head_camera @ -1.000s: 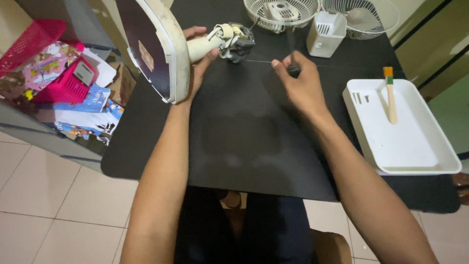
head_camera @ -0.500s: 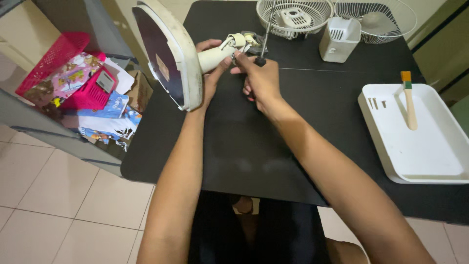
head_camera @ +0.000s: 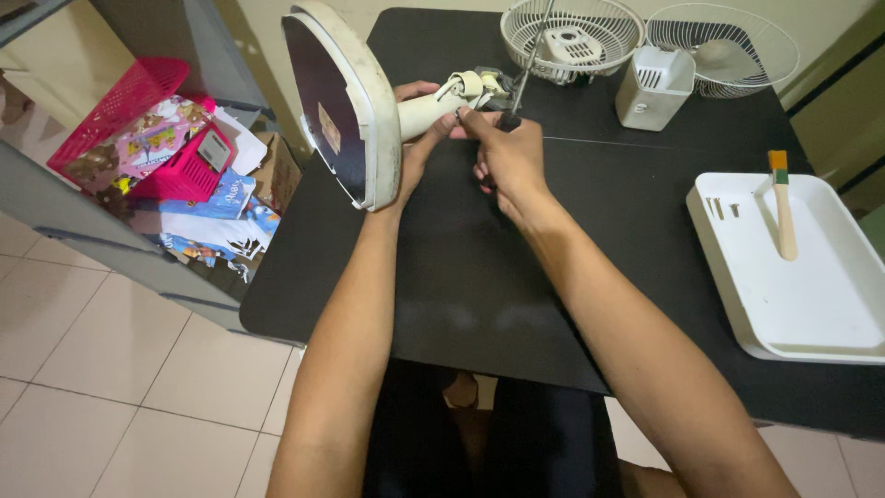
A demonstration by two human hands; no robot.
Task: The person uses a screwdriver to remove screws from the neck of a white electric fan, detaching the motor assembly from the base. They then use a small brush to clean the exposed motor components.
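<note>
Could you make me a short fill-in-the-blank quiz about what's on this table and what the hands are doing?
1. The left hand grips the cream neck of the fan stand, whose round base is tipped on its ____.
2. The right hand holds a ____.
3. The brush lies in a white ____.
4. The two wire fan guards lie at the table's ____ edge.

Missing words: edge; screwdriver; tray; far
</note>
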